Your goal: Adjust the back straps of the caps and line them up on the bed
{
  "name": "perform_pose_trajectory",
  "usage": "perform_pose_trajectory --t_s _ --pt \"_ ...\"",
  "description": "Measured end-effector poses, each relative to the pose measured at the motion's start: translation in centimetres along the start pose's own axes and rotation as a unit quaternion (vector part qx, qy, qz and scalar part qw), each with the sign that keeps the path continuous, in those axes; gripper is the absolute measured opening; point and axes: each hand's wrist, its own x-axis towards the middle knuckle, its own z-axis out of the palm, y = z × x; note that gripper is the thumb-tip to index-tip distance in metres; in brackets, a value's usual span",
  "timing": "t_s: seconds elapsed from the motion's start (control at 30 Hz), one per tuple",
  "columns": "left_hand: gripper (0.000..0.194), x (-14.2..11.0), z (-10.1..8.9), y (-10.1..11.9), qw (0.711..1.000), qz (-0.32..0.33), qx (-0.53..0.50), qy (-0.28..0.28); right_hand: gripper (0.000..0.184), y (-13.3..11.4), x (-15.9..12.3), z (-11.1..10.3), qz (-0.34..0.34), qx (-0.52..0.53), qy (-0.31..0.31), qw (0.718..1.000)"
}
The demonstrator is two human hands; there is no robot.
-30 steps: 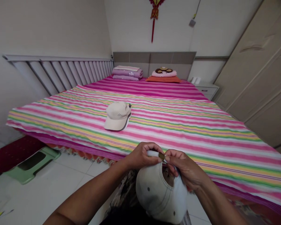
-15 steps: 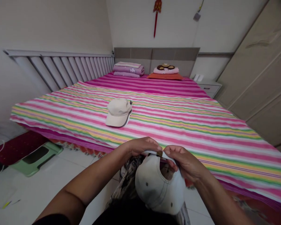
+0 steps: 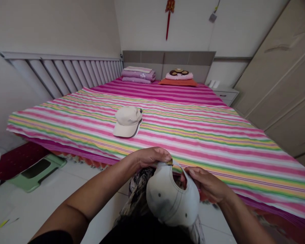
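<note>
A pale baseball cap (image 3: 167, 203) hangs between my hands, its back opening and adjusting strap facing up toward me. My left hand (image 3: 154, 156) is closed on the strap beside the small brass-coloured buckle (image 3: 169, 162). On the other side, my right hand (image 3: 203, 181) grips the cap's edge where the strap joins it, its fingertips partly hidden inside the opening. The cap's brim is out of sight. A beige cap (image 3: 128, 117) with a small logo rests on the striped bed ahead, apart from both hands, with what looks like another brim edge under it.
The bed (image 3: 205, 125) carries a striped sheet. Folded purple bedding (image 3: 138, 75) and a pillow stack (image 3: 179, 77) lie by the headboard (image 3: 188, 57). A green stool (image 3: 35, 176) stands on the floor at left. A nightstand (image 3: 225, 95) and wardrobe (image 3: 277, 88) are at right.
My right hand has slid right and down along the strap, away from the buckle, and the strap now arches free between my hands. My left hand keeps its hold by the buckle.
</note>
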Motion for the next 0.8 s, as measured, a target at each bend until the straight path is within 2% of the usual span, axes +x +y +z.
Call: perform_pose_trajectory --t_s 0.2,0.4,0.6,0.8 --pt "0.032 0.1 -0.1 -0.2 1.0 0.014 0.021 0.001 0.036 0.9 -0.5 -0.8 -0.031 0.022 0.019 0.999" --pt "0.035 0.1 0.4 -0.3 0.999 0.007 0.04 0.015 0.03 1.5 -0.6 -1.0 -0.061 0.047 0.006 0.997" --pt "0.034 0.6 1.0 -0.7 0.999 -0.02 0.033 -0.014 0.031 -0.4 -0.2 0.4 -0.066 0.031 -0.003 0.997" --pt "0.036 1.2 1.7 -1.0 0.998 -0.047 -0.016 0.03 0.025 -1.2 0.4 2.2 -0.058 0.083 0.016 0.995"
